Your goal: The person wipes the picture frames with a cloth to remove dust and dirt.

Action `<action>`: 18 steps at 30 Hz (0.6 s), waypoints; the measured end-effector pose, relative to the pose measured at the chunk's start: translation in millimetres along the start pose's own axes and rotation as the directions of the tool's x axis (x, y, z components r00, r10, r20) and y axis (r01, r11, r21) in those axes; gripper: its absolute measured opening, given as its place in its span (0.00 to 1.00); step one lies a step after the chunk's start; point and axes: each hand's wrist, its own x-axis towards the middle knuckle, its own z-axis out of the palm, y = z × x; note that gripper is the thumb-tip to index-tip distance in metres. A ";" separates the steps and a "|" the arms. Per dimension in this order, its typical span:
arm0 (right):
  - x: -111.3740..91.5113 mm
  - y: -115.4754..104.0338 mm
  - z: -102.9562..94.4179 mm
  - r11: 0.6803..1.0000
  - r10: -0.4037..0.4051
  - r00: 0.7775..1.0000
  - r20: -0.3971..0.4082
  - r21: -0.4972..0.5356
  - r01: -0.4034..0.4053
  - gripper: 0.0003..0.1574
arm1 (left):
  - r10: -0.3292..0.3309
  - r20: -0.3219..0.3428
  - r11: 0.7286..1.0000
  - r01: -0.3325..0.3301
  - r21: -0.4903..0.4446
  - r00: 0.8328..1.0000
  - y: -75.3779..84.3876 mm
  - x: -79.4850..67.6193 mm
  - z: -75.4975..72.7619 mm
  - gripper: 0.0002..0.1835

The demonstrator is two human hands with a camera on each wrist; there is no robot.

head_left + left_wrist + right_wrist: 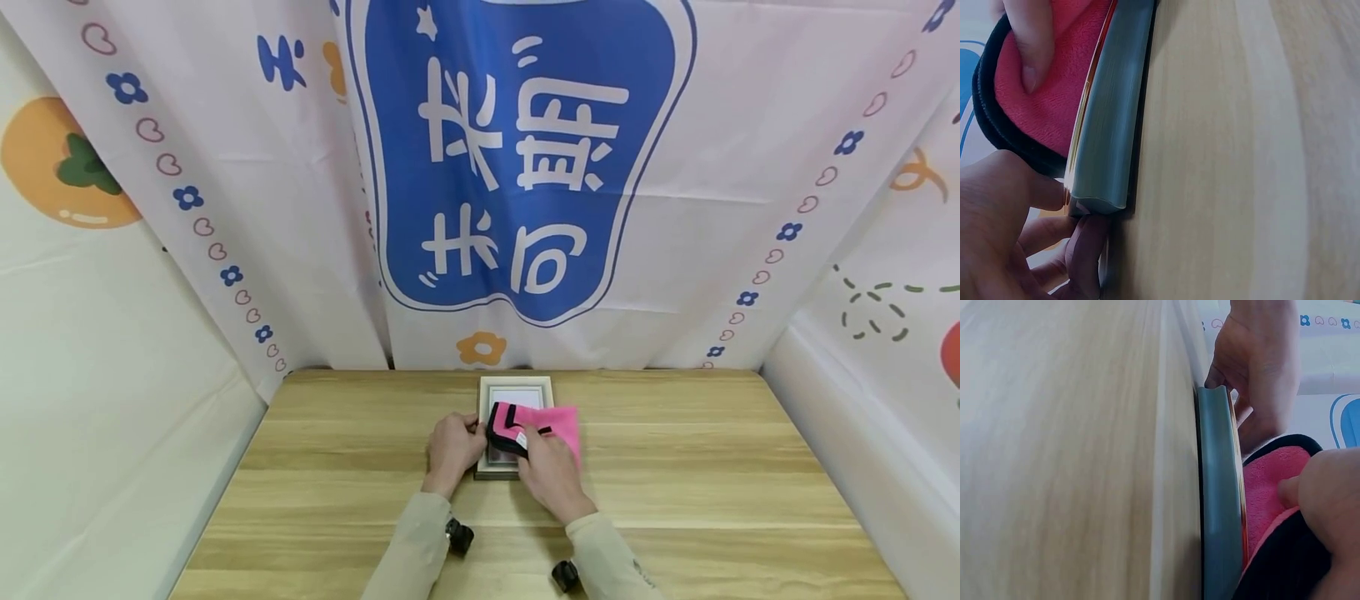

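A pale picture frame (515, 381) with a light inner panel lies flat on the wooden table; its grey-green moulded side (1110, 119) shows in the left wrist view. My left hand (453, 448) grips the frame's left edge near a corner, thumb on top and fingers curled at the side. Over the frame's face lies a pink fleecy cloth (564, 425) with black edging, a folded part on the panel and the rest hanging past the right edge. My right hand (551, 475) holds this cloth against the frame. Part of the panel is hidden under cloth and hand.
The wood-grain table (337, 467) stretches out on both sides of the frame. Behind it hangs a white printed curtain (712, 233) with a blue panel. White fabric walls stand left and right. Small black devices (459, 537) sit at both wrists.
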 end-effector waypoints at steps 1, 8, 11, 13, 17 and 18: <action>-0.1 -0.4 0.4 1.000 -0.008 1.000 0.000 0.002 0.008 0.25 | 0.002 -0.001 1.000 -0.002 -0.001 1.000 0.1 -0.1 -0.3 0.14; -0.9 -4.3 2.8 0.999 -0.023 1.000 -0.010 0.024 0.024 0.26 | -0.005 -0.008 1.000 0.005 0.007 1.000 -0.4 -0.6 -0.6 0.14; 0.8 -6.4 1.7 0.998 -0.015 1.000 0.012 0.057 0.015 0.22 | 0.002 -0.018 1.000 -0.002 0.007 1.000 -0.7 -0.5 -0.8 0.14; 2.5 -7.8 1.0 0.996 -0.004 0.999 0.034 0.088 0.001 0.18 | 0.007 -0.022 1.000 -0.007 0.001 1.000 -1.2 -0.4 -1.0 0.14; 5.8 -10.8 -0.2 0.989 0.014 0.997 0.070 0.143 -0.024 0.10 | 0.020 -0.026 1.000 -0.020 -0.008 0.999 -2.8 0.0 -1.5 0.15; 6.7 -11.6 -0.4 0.988 0.015 0.997 0.076 0.153 -0.027 0.08 | 0.024 -0.025 1.000 -0.024 -0.008 0.999 -3.4 0.3 -1.6 0.15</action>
